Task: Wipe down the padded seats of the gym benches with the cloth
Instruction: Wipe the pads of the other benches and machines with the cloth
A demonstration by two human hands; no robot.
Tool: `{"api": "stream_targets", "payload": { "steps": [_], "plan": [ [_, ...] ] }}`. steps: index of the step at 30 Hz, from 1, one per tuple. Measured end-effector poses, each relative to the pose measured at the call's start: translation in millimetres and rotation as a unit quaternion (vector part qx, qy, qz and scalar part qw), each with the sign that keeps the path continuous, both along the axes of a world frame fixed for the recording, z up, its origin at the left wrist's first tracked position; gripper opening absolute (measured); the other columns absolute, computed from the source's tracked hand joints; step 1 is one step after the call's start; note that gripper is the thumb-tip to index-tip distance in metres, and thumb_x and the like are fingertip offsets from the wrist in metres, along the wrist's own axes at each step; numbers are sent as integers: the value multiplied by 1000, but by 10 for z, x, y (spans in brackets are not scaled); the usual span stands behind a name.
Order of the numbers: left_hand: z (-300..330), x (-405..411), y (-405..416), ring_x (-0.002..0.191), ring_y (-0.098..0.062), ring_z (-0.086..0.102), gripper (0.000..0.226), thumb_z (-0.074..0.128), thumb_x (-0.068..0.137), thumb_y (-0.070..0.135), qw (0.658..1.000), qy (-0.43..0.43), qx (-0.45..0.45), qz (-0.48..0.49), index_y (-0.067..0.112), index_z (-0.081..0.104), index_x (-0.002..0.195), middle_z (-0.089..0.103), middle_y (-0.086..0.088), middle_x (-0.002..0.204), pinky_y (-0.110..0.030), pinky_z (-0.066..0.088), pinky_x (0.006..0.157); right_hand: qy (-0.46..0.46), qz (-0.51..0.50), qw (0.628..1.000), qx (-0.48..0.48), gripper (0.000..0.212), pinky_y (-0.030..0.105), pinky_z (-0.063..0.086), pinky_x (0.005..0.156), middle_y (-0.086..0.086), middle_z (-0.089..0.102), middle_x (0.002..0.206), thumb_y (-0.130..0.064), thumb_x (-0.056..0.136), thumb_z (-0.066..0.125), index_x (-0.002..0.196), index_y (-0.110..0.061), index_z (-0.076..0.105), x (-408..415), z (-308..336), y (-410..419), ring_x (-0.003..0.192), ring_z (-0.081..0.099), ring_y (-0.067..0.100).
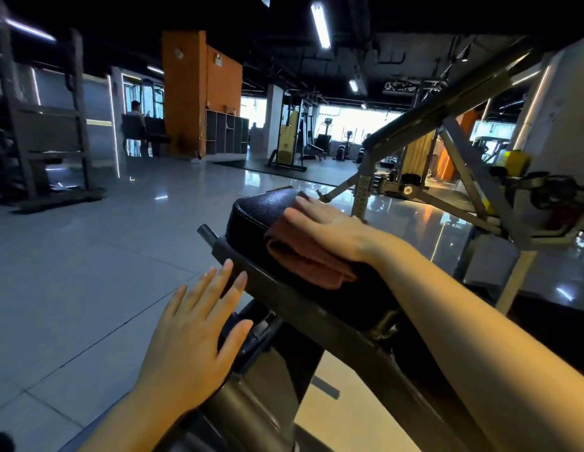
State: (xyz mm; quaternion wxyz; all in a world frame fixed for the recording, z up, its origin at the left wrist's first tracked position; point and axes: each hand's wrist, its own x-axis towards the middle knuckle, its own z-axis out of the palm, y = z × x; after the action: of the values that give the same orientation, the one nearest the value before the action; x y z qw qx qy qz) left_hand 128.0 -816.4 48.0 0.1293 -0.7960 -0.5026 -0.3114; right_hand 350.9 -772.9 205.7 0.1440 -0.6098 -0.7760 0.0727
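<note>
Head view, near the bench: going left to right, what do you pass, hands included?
Left hand, open with fingers spread beside the frame → black handle stub at the frame's end → black padded seat → reddish cloth → right hand pressing flat on the cloth.

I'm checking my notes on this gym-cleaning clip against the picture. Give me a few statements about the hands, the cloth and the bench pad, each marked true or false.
1. The right hand presses the cloth flat onto the black pad. True.
2. The cloth is bright blue. False: it is a reddish-pink colour.
3. The left hand holds a spray bottle. False: it holds nothing, and its fingers are straight and spread, near the metal frame under the pad.
4. The pad is black with a stitched seam. True.
5. The cloth lies on the floor. False: it lies on the pad, under the right hand.
</note>
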Motion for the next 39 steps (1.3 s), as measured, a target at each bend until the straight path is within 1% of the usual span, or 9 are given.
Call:
{"api": "stream_targets", "payload": {
  "steps": [5, 8, 13, 17, 21, 25, 29, 34, 39],
  "plan": [
    [97, 98, -94, 146, -16, 18, 57, 17, 102, 54, 999, -35, 37, -2, 28, 20, 152, 22, -1, 159, -48, 27, 112, -53, 69, 993, 75, 78, 39, -4, 122, -20, -4, 161, -74, 78, 10, 151, -48, 2, 119, -263, -692, 148, -5, 2],
    [155, 248, -93, 149, -14, 11, 57, 17, 102, 55, 997, -30, 66, -26, 30, 16, 154, 16, 0, 161, -43, 18, 117, 3, 40, 998, 56, 78, 36, -3, 121, -21, 2, 160, -73, 77, 8, 151, -47, 10, 336, -291, -709, 147, -1, 0],
    [107, 363, -43, 145, -25, 21, 64, 16, 101, 57, 996, 28, 80, -27, 22, 18, 155, 17, -10, 162, -53, 27, 107, 86, -36, 996, 10, 82, 40, 0, 122, -13, 11, 162, -73, 80, 18, 153, -37, 18, 841, -276, -319, 148, 7, 5],
    [114, 375, -44, 140, -24, 28, 63, 19, 101, 56, 994, 1, 107, -37, 21, 22, 153, 23, -9, 159, -49, 35, 100, 156, -50, 986, -14, 61, 12, 14, 100, -12, 36, 148, -57, 96, 33, 150, -27, 35, 1042, -259, -117, 136, 30, 6],
    [125, 377, -40, 138, -25, 33, 62, 18, 102, 56, 992, -9, 116, -43, 21, 24, 152, 24, -8, 158, -47, 36, 100, 158, -42, 987, -1, 53, 16, 20, 95, -3, 38, 153, -51, 100, 33, 146, -25, 40, 1021, -249, -180, 138, 33, 13],
    [99, 379, -48, 138, -25, 30, 64, 17, 101, 57, 993, -8, 113, -39, 20, 22, 152, 20, -8, 159, -46, 36, 100, 96, -43, 994, 25, 88, 41, 3, 121, -3, 15, 163, -74, 78, 22, 154, -29, 23, 823, -312, -489, 149, 11, 13],
    [96, 376, -46, 140, -28, 31, 64, 20, 100, 56, 993, 3, 108, -41, 21, 18, 154, 16, -9, 161, -47, 37, 100, 27, -22, 995, 91, 86, 44, 3, 122, -6, 10, 163, -81, 83, 16, 155, -34, 15, 539, -432, -838, 150, 8, 13],
    [136, 367, -69, 138, -31, 36, 65, 33, 95, 49, 996, -28, 88, -12, 17, 27, 152, 20, -7, 160, -52, 43, 96, -112, 3, 975, 192, 88, 46, 18, 119, 5, 16, 162, -70, 89, 42, 156, -21, 13, 84, -407, -723, 148, 16, 25],
    [168, 330, -113, 129, -35, 46, 62, 36, 94, 43, 996, -43, 83, 0, 14, 34, 148, 29, -10, 156, -52, 49, 89, -136, 61, 969, 197, 97, 43, 15, 119, 5, 10, 164, -59, 85, 62, 156, -23, 6, 141, -391, -750, 149, 13, 23]
  ]
}}
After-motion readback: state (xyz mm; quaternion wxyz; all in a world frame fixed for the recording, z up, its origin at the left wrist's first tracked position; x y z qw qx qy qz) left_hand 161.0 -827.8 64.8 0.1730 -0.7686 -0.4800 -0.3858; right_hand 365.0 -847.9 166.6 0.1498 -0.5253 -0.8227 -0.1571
